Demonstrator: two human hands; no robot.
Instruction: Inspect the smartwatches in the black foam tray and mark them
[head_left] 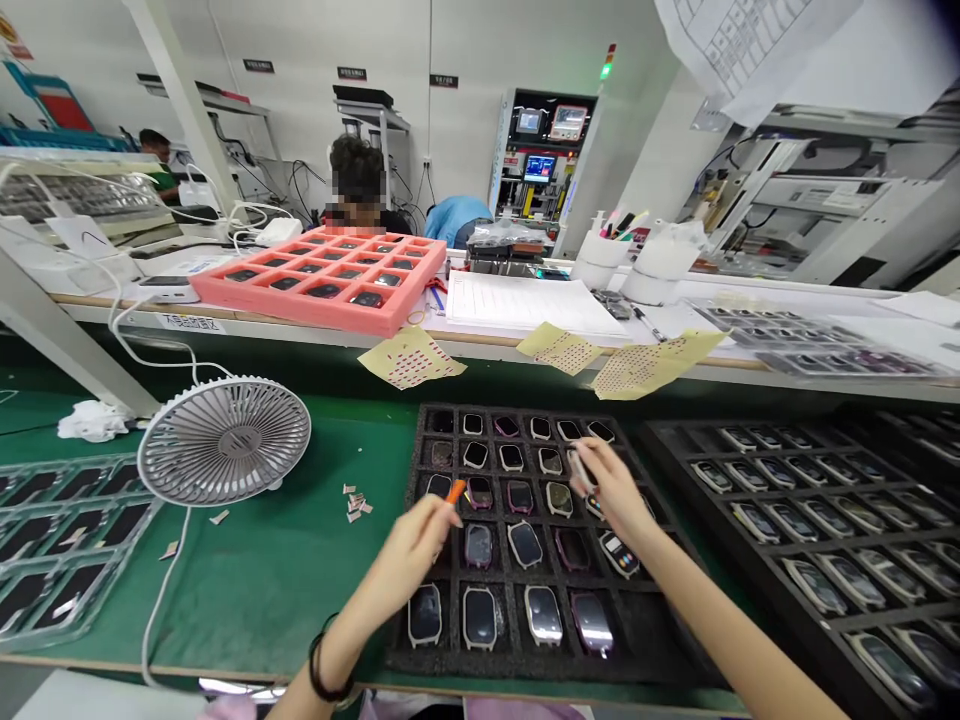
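In the middle of the bench lies a black foam tray [517, 650] whose pockets hold several smartwatch cases, some with silver frames and some purple. My left hand [412, 550] is closed over the tray's left side, pinching a small orange tool [455, 491]; its kind I cannot make out. Over the right part of the tray, my right hand [615, 495] grips a silver watch case [577, 472] between thumb and fingers, tilted above its pocket. Just below that hand, a watch [619, 553] has a lit screen with coloured icons.
Another black tray [757, 520] of watch cases stands at the right. A white fan [225, 440] and clear trays [97, 570] of dark screens occupy the left. Small paper scraps [356, 503] lie on the green mat. A pink foam tray [390, 318] rests on the shelf; a person sits behind it.
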